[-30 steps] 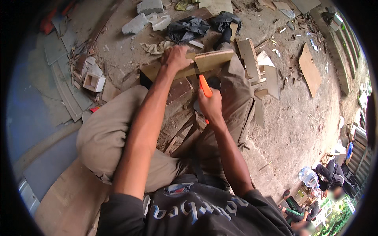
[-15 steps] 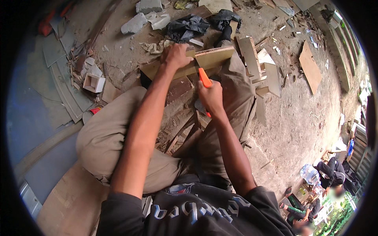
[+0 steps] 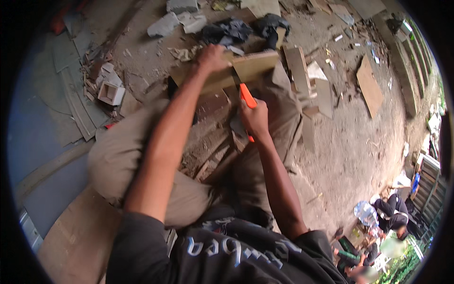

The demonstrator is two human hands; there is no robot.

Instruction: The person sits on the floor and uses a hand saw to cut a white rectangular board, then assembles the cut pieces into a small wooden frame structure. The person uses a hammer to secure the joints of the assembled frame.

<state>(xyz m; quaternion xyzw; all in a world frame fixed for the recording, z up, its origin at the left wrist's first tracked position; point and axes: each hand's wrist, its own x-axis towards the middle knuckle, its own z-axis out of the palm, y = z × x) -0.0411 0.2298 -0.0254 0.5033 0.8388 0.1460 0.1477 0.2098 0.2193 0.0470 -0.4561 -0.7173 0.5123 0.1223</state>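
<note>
A handsaw with an orange handle (image 3: 248, 97) is in my right hand (image 3: 254, 116), whose fingers are wrapped round the grip. Its thin blade runs away from me into a cut in a pale wooden board (image 3: 257, 66). The board stands on edge across my legs, its right end by my right knee. My left hand (image 3: 213, 58) grips the board's upper edge just left of the blade. The hand hides part of that edge, and motion blurs it a little.
Black plastic bags (image 3: 227, 31) and broken grey blocks (image 3: 163, 26) lie beyond the board. Wood offcuts (image 3: 298, 71) are to its right, with a flat panel (image 3: 369, 87) farther off. A small open box (image 3: 111, 93) sits at left. Other people (image 3: 392, 213) sit at lower right.
The saw handle and my right hand have drawn slightly back toward me from the board. My left hand still holds the board's edge. The whole view has shifted a little.
</note>
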